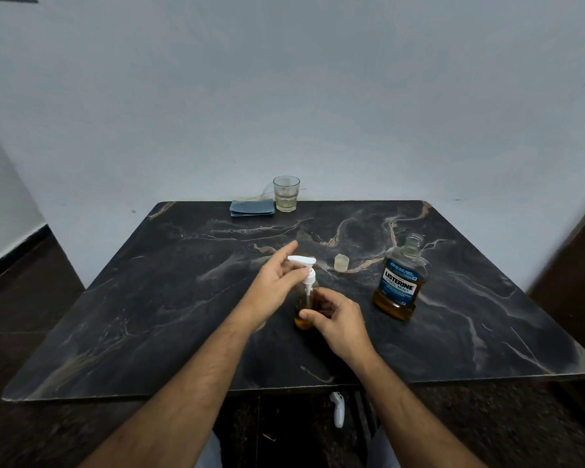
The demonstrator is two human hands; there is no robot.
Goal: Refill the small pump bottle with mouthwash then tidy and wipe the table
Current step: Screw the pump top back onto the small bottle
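1. One readable label is shown: the mouthwash bottle (401, 282), standing uncapped on the right side of the tabletop (149, 298), carries a blue label printed "LISTERINE" and "COOL MINT"; the smaller print cannot be read. Amber liquid is seen in its lower part.
2. No writing is seen on the small pump bottle (305, 307), which stands near the middle of the tabletop with amber liquid at its base and a white pump head (303, 263) seated on top.
3. The left hand (277, 282) is held at the pump head: thumb and curled fingers are closed about the white collar, while the index finger is extended straight past the nozzle.
4. The right hand (335, 319) is wrapped round the body of the small pump bottle, fingers and thumb curled against the clear wall.
5. A small pale cap (341, 263) is set on the tabletop between the two bottles, apart from both.
6. At the far edge, a drinking glass (286, 193) with a little pale liquid is placed just beside a folded blue cloth (252, 208).
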